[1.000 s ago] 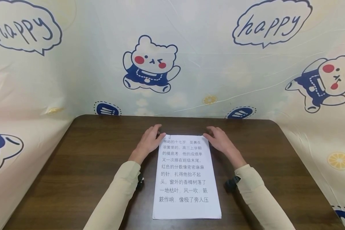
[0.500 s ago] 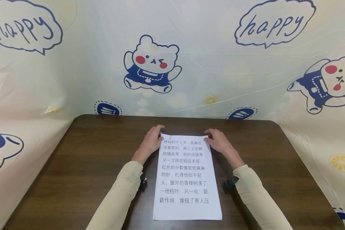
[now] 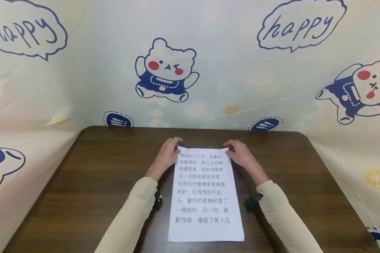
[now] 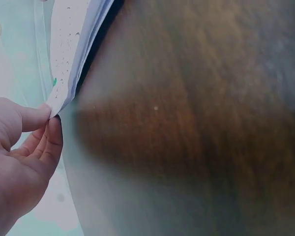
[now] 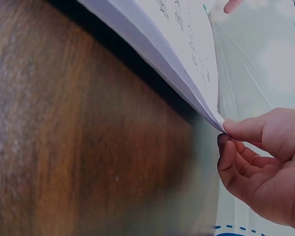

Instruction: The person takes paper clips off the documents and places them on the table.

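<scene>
A stack of white paper sheets (image 3: 204, 196) printed with large Chinese characters lies on the brown table. Near its top left corner sits a small paper clip (image 3: 187, 150); a green bit of it shows in the left wrist view. My left hand (image 3: 166, 154) pinches the far left corner of the stack between thumb and fingers. At the far right corner, my right hand (image 3: 240, 154) pinches the sheets the same way. Both wrist views show the paper edge (image 4: 71, 88) caught between thumb and fingertips, the corners bent slightly upward.
The wooden table (image 3: 82, 189) extends to both sides of the stack. Behind it hangs a pale curtain (image 3: 228, 70) with printed bears and "happy" bubbles. A dark band with a device (image 3: 253, 202) is on each wrist.
Both thumbs have shifted from resting at the top corners to pinching them, and the corners have lifted a little. Over the last half second almost nothing has moved.
</scene>
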Motion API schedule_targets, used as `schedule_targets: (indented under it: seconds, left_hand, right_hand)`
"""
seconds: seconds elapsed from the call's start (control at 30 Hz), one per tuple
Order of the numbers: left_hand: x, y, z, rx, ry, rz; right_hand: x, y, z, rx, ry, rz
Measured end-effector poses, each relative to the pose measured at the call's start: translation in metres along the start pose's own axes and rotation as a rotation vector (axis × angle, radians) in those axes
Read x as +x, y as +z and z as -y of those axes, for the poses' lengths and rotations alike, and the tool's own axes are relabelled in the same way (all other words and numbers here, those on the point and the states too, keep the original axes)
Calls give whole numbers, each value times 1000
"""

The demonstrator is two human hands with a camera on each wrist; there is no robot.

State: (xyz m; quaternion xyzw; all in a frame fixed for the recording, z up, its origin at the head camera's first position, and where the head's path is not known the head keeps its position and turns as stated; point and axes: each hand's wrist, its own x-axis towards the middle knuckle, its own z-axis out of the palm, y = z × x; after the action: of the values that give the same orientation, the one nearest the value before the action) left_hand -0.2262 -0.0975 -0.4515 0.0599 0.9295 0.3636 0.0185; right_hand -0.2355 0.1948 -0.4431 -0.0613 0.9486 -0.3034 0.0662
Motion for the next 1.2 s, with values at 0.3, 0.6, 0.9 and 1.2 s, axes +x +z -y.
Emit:
schedule_targets:
  seconds: [0.3,0.6,0.9,1.2]
  left_hand:
    - [-2,-3,-3,-47,25,-42]
    - [-5,-8,-4,-128,69,-97]
    - [-11,-12,-6,-168,119,-161]
    - [-16,-21,-12,-211,127,-187]
  right_hand:
    - [-2,-3,-2,62,-21,-39]
    - [-10,-11,-3,102,-46,-87]
    - [-19,-21,1,127,-90,-138]
    - [-27,-28,5,178,-108,-163]
